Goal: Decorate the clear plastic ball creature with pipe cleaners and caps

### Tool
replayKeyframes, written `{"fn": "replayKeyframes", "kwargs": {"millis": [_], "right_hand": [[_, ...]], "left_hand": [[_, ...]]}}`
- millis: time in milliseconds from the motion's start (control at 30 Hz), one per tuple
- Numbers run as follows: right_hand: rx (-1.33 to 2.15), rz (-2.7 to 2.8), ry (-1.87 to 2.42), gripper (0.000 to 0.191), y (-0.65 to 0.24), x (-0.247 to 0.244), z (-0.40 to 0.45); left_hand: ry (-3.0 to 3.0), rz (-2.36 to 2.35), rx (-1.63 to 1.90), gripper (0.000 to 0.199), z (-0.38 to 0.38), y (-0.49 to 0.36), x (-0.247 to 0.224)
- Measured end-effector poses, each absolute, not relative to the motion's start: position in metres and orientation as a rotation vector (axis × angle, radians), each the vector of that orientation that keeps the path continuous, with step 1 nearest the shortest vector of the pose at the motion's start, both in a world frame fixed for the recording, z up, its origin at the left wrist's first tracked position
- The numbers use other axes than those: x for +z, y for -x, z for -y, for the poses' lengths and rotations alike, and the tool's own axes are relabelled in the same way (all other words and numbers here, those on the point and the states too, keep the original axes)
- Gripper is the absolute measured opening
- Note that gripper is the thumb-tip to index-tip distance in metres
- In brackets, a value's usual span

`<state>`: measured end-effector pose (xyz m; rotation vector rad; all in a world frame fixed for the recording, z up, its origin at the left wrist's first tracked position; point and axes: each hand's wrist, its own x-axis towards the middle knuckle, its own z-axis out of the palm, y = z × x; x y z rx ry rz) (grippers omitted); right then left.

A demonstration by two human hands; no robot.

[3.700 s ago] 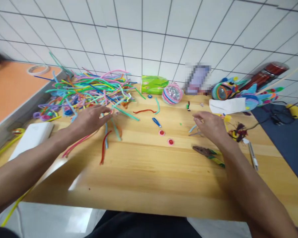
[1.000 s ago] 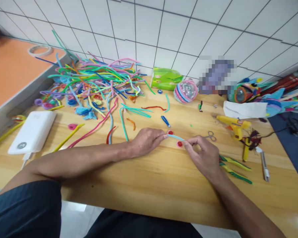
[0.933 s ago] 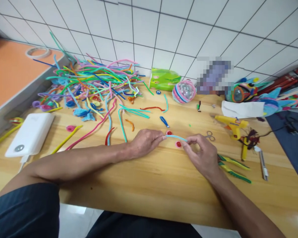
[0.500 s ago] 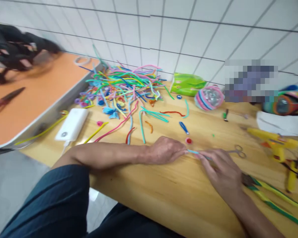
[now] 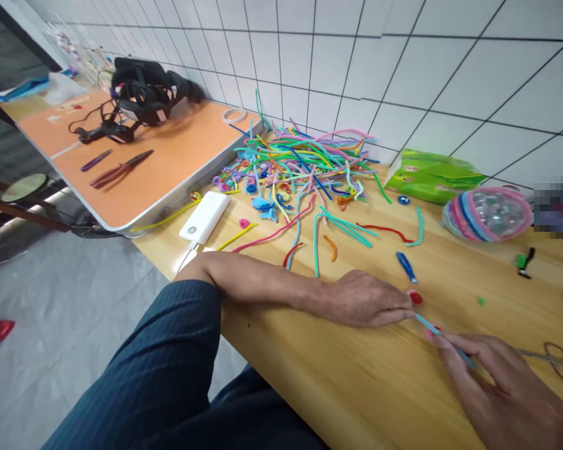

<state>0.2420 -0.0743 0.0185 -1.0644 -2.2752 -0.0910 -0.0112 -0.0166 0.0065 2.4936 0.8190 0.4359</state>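
A short light blue pipe cleaner (image 5: 428, 324) stretches between my hands above the wooden table. My left hand (image 5: 368, 299) pinches its left end, fingers closed. The other end lies between the thumb and fingers of my right hand (image 5: 497, 381), with a bit sticking out beyond them. A small pink piece shows behind the pipe cleaner by my right fingertips. Just past my left fingertips sits a red and pink coil (image 5: 415, 297). A blue folded piece (image 5: 406, 267) lies farther back.
Scissors (image 5: 551, 359) lie beside my right hand. A heap of coloured pipe cleaners (image 5: 300, 159) is by the wall, near a green packet (image 5: 434, 177) and a striped basket-like object (image 5: 490, 214). A white power bank (image 5: 205, 217) sits left, beside an orange table (image 5: 122, 181) with pliers.
The view has swung left, bringing more of the orange table in and taking the glue gun and green-handled pliers out. Both hands still hold the light blue pipe cleaner.
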Motion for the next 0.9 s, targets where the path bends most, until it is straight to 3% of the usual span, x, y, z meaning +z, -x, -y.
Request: {"fn": "replayKeyframes", "kwargs": {"millis": [400,767,900], "right_hand": [[-0.035,2.184,1.188,0.022,-0.242,0.024,0.078],[-0.075,2.176,1.238,0.022,-0.242,0.022,0.074],[-0.083,2.195,1.143,0.01,-0.242,0.02,0.075]], "left_hand": [[-2.021,-0.663,0.652,0.028,0.015,0.015,0.016],[-1.832,-0.624,0.732,0.031,0.011,0.015,0.009],[-1.86,-0.55,0.717,0.036,0.013,0.013,0.001]]}}
